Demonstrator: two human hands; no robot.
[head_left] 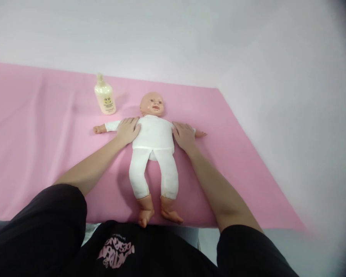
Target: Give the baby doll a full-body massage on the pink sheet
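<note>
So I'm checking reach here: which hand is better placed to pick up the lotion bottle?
Probably the left hand. It rests on the doll at the shoulder nearest the bottle; the right hand lies across the doll's far side.

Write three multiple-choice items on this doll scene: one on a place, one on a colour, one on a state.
1. Where does the bottle stand?
A. by the doll's feet
B. beyond the doll's arm, near its head
C. on its chest

2. What colour is the sheet?
A. pink
B. green
C. blue

3. How do the hands lie?
A. fists raised
B. flat on the doll's shoulders
C. gripping the bottle

Answers:
1 B, it stands up-left of the doll.
2 A, plainly pink.
3 B, left hand and right hand rest open.
</note>
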